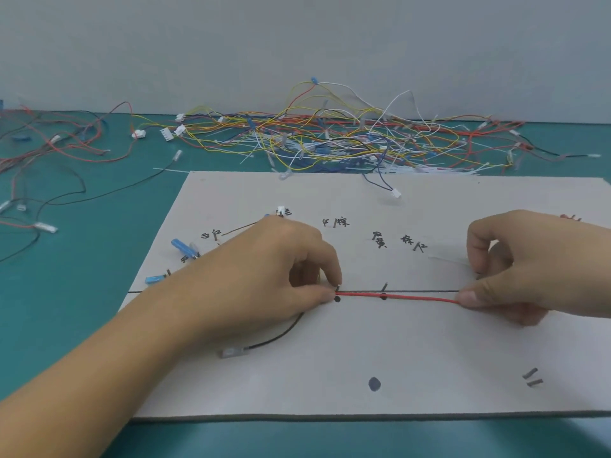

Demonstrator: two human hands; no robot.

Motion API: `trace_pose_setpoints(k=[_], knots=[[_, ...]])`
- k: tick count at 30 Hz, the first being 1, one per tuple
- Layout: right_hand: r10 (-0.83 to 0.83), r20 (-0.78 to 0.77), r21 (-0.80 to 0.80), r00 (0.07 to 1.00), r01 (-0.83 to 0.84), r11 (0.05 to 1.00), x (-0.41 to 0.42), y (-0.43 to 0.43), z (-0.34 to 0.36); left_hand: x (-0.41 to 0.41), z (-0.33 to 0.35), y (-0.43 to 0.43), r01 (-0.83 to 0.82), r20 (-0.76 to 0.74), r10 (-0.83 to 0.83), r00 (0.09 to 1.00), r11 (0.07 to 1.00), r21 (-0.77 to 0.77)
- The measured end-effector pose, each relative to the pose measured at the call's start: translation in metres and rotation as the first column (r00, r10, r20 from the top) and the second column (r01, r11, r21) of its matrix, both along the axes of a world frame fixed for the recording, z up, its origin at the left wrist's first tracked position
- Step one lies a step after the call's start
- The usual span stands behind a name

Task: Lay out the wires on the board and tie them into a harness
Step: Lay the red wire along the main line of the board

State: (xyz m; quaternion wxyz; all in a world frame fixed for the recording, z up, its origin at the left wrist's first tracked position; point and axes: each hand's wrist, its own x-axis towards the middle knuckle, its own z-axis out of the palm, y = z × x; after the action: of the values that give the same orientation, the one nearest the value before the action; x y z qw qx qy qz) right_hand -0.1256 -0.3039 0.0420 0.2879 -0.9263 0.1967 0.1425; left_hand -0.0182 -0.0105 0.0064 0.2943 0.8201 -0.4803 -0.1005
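Observation:
A grey board [330, 365] with a drawn black line, small pegs and handwritten labels lies on the green table. A red wire [396, 296] stretches level along the drawn line, just below it. My left hand [264, 272] pinches the wire's left end beside a peg, and my right hand [522, 266] pinches its right end between thumb and forefinger. A black wire [281, 332] with a grey terminal curls out from under my left hand. Blue-sleeved terminals [183, 247] lie at the board's left edge.
A big tangle of coloured wires and white cable ties [330, 137] lies behind the board. More red and black wires [59, 153] sprawl across the table at the left. A blue wire with a white connector [395, 193] rests on the board's far edge. Two dark pegs [532, 378] stand near the front right.

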Motion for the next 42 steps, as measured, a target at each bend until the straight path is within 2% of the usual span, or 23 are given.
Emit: trace_pose_setpoints(k=[6,15,18,22,28,32,39,42], knots=[[0.013,-0.013,0.035,1.0,-0.013,0.999,0.002,-0.011,-0.002,-0.005,0.01,-0.005,0.018,0.066,-0.024,0.998,0.995,0.093],[0.119,-0.085,0.092,0.989,-0.111,0.99,-0.009,-0.011,0.008,-0.017,0.014,-0.008,-0.121,0.246,0.083,0.966,0.982,0.144],[0.21,-0.151,0.008,0.966,-0.211,0.977,-0.014,-0.012,0.007,-0.02,0.014,-0.01,-0.157,0.262,0.115,0.958,0.977,0.143],[0.244,-0.18,-0.096,0.953,-0.263,0.96,-0.013,-0.014,0.002,-0.023,0.012,-0.014,-0.176,0.277,0.133,0.952,0.975,0.138],[0.233,-0.142,-0.138,0.962,-0.252,0.958,-0.01,-0.01,0.001,-0.021,0.009,-0.013,-0.169,0.236,0.141,0.961,0.98,0.103],[0.192,-0.046,-0.179,0.98,-0.197,0.964,-0.006,-0.02,-0.002,-0.019,0.008,-0.012,-0.115,0.165,0.102,0.981,0.99,0.076],[0.243,-0.073,-0.215,0.967,-0.253,0.943,-0.003,-0.021,0.0,-0.017,0.007,-0.012,-0.074,0.112,0.07,0.991,0.997,0.035],[0.263,-0.082,-0.279,0.961,-0.276,0.92,-0.003,-0.026,-0.003,-0.016,0.008,-0.012,-0.048,0.125,0.041,0.991,0.998,0.052]])
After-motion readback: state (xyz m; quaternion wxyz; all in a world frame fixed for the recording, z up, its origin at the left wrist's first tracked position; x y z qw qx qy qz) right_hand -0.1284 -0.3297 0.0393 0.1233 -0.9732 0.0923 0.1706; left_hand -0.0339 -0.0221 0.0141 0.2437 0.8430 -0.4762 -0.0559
